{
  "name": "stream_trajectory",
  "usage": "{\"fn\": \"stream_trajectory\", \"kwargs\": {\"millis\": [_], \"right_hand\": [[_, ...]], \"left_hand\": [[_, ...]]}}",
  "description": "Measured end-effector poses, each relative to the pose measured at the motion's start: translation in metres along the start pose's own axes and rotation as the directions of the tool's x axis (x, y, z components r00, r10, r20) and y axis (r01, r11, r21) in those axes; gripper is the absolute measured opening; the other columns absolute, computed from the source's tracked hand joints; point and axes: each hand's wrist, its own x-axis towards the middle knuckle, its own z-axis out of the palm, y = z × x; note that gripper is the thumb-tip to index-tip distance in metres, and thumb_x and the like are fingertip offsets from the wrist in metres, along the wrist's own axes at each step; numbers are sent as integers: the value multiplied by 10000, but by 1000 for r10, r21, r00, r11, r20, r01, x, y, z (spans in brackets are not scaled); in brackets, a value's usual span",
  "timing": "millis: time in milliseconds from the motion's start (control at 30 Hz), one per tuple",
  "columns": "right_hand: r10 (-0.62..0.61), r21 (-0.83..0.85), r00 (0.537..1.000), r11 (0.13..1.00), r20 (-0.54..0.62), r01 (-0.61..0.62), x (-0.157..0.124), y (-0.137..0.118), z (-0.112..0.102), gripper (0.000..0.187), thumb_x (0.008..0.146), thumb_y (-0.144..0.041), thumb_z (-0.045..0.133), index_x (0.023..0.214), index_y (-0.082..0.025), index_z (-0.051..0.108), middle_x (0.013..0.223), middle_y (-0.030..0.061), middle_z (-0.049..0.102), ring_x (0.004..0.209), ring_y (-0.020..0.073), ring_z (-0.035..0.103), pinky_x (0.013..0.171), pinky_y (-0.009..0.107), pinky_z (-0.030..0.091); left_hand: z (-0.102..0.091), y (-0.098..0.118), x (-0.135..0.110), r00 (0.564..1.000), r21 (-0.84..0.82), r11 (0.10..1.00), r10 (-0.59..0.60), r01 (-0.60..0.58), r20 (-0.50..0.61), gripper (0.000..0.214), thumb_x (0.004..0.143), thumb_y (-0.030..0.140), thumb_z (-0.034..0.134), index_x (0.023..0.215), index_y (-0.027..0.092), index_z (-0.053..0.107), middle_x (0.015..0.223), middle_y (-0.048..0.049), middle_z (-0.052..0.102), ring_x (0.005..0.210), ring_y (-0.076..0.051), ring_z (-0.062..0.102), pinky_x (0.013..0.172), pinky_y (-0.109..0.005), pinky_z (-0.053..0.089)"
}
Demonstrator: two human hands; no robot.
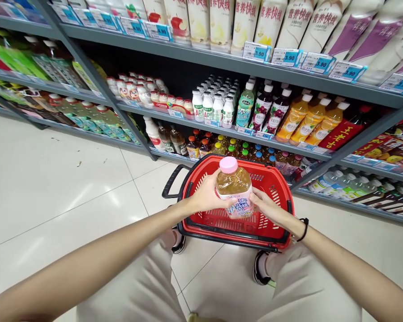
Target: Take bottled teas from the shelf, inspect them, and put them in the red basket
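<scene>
A pink-capped drink bottle point(235, 185) with amber liquid and a pink-and-white label is held upright, slightly tilted, above a red shopping basket point(282, 197). My left hand point(210, 192) wraps round the bottle's left side, its thumb across the label. On the right side of the bottle, my right hand point(263, 203) grips with its fingers, partly hidden behind it. The basket stands on the floor between my feet, its black handle point(171, 181) sticking out to the left. Slotted red walls and floor show around the bottle inside the basket.
A grey shelf unit point(221, 58) spans the far side. Its middle shelf bears small white bottles point(208, 105) and orange juice bottles point(293, 118); the low shelf behind the basket holds bottles with coloured caps point(218, 147). Pale floor tiles point(70, 179) extend to the left.
</scene>
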Motion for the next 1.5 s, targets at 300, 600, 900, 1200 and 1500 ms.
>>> {"fn": "stream_trajectory", "kwargs": {"millis": [300, 600, 900, 1200, 1500], "right_hand": [[-28, 6, 1000, 1000, 7, 28, 1, 2, -4, 715, 793, -865, 712, 1061, -202, 687, 1193, 131, 700, 1164, 314, 655, 1046, 505, 556], [-23, 13, 1000, 1000, 10, 23, -1, 3, -5, 769, 808, -867, 697, 1198, -205, 735, 1274, 138, 684, 1227, 325, 640, 1100, 520, 532], [-29, 6, 999, 1000, 19, 29, -4, 2, -5, 828, 830, -882, 660, 1273, -184, 700, 1367, 163, 655, 1285, 324, 626, 1182, 540, 467], [-20, -12, 1000, 1000, 13, 20, -2, 2, -6, 891, 781, -922, 662, 1241, -161, 709, 1344, 181, 669, 1295, 340, 628, 1182, 561, 473], [-12, -7, 1000, 1000, 24, 13, -4, -1, -6, 896, 773, -922, 671, 1236, -156, 700, 1348, 195, 668, 1309, 354, 623, 1184, 589, 469]], "left_hand": [[0, 7, 4, 999, 24, 999, 31, -30, -25, 674, 663, 400, 869, 1238, 147, 623, 1163, -143, 785, 1014, -305, 772, 925, -427, 627], [3, 7, 4, 999, 25, 1000, 7, -6, -33, 685, 669, 410, 872, 1249, 147, 619, 1193, -151, 782, 1047, -314, 774, 933, -431, 628], [6, 5, 5, 999, -12, 1000, 20, -20, -25, 690, 691, 395, 878, 1273, 135, 613, 1218, -158, 778, 1072, -310, 771, 952, -434, 626], [7, 4, 5, 999, -16, 999, 39, -39, -33, 682, 682, 380, 894, 1261, 145, 620, 1196, -151, 781, 1048, -319, 779, 926, -446, 637], [6, 3, 4, 999, -29, 999, 37, -38, -18, 681, 679, 362, 911, 1260, 149, 628, 1210, -155, 773, 1053, -316, 775, 934, -438, 637]]}}
